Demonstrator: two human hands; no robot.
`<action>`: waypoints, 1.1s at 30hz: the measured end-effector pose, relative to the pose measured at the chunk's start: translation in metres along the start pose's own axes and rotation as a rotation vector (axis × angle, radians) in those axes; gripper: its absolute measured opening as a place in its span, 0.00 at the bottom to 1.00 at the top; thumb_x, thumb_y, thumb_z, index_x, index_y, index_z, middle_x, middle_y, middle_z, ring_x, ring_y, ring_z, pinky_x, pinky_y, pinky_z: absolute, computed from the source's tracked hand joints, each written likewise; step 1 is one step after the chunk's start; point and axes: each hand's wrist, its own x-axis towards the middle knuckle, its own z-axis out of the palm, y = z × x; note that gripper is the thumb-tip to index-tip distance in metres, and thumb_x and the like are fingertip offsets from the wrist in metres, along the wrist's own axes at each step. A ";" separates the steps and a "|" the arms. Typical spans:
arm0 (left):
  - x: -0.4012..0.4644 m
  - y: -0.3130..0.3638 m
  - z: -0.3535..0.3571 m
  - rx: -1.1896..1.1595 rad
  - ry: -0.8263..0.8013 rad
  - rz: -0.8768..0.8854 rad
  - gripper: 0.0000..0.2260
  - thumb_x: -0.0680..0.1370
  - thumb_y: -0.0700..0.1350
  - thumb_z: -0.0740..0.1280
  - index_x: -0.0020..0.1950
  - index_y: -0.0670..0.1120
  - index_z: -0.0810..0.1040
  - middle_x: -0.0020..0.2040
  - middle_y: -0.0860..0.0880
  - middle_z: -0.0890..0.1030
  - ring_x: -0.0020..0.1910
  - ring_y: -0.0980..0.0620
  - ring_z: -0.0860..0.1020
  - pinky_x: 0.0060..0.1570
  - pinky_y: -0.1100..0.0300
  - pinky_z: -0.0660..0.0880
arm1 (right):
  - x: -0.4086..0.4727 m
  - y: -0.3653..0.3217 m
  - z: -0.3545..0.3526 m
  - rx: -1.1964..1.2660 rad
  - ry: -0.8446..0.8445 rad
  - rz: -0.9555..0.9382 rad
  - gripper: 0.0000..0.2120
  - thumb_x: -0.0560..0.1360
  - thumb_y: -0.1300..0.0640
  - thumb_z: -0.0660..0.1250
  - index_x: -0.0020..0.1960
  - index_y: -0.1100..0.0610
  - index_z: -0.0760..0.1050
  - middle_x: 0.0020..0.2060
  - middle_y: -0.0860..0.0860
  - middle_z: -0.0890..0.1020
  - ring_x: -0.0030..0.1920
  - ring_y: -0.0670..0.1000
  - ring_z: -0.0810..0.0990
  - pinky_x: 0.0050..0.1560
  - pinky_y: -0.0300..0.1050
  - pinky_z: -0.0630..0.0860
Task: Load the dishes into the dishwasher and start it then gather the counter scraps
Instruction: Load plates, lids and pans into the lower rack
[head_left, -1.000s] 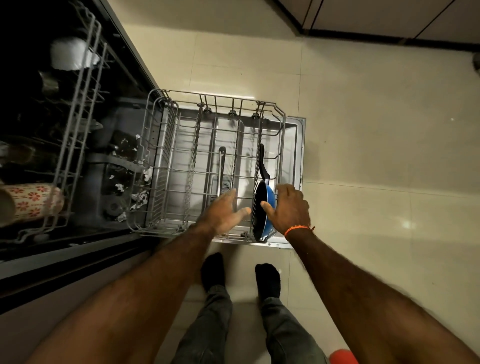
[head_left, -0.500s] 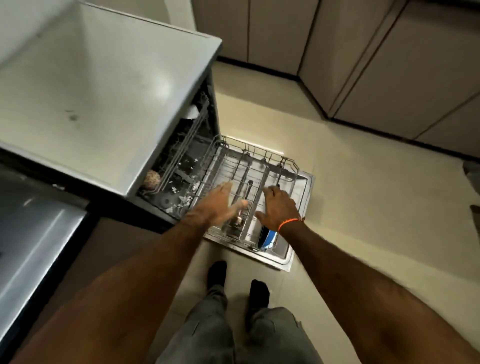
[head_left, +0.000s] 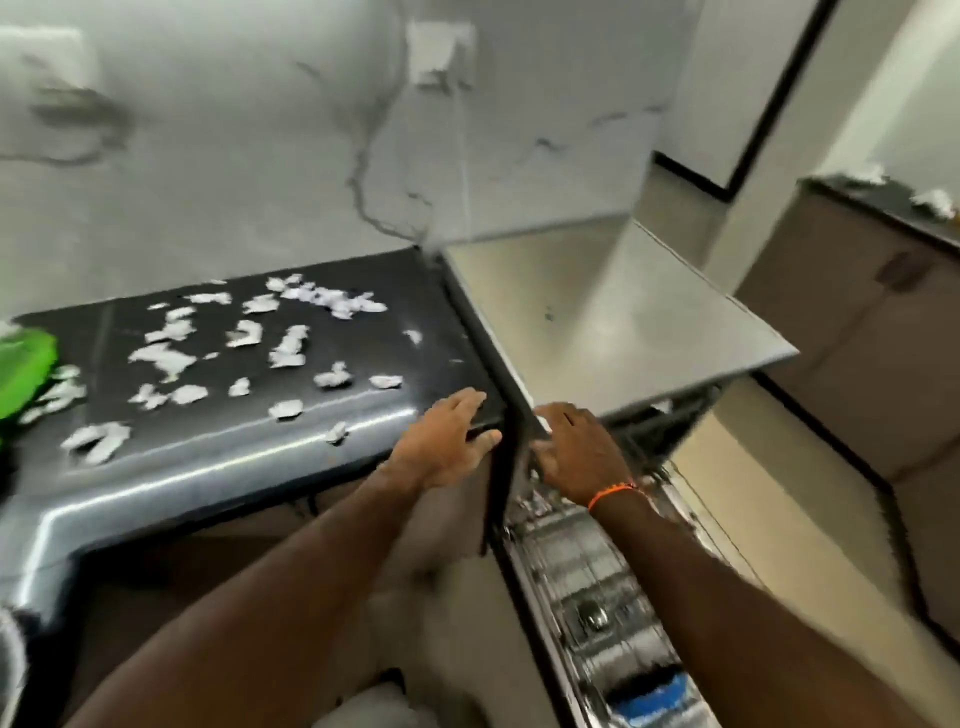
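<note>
Left hand (head_left: 441, 441): fingers straight and relaxed, holding nothing, over the table's near right corner.
Right hand (head_left: 579, 449): fingers loosely spread, empty, just right of it.
Table (head_left: 218, 467): dark, glossy.
Paper scraps (head_left: 228, 348): white, scattered across the table.
Dishwasher rack (head_left: 597, 597): pulled out, lower right, blurred; blue pan (head_left: 649, 699) at its near end.
Dishwasher top (head_left: 597, 312): steel, right of the table.
</note>
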 end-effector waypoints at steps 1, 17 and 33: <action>-0.009 -0.019 -0.014 0.008 0.035 -0.032 0.35 0.78 0.64 0.61 0.80 0.48 0.62 0.80 0.48 0.64 0.78 0.46 0.64 0.76 0.49 0.63 | 0.015 -0.022 0.005 0.022 -0.005 -0.050 0.24 0.73 0.52 0.67 0.68 0.54 0.73 0.63 0.54 0.77 0.61 0.60 0.76 0.60 0.56 0.76; -0.134 -0.308 -0.202 0.083 0.402 -0.503 0.30 0.78 0.49 0.71 0.78 0.46 0.67 0.78 0.46 0.67 0.75 0.45 0.67 0.72 0.54 0.64 | 0.203 -0.365 0.121 0.166 -0.220 -0.581 0.20 0.75 0.55 0.67 0.67 0.51 0.75 0.64 0.49 0.77 0.62 0.54 0.77 0.63 0.50 0.75; -0.233 -0.441 -0.243 0.087 0.491 -0.869 0.30 0.78 0.55 0.69 0.77 0.46 0.68 0.76 0.45 0.70 0.74 0.42 0.68 0.74 0.49 0.66 | 0.250 -0.553 0.197 0.186 -0.503 -0.653 0.24 0.76 0.51 0.66 0.70 0.53 0.72 0.69 0.53 0.74 0.67 0.56 0.74 0.66 0.48 0.70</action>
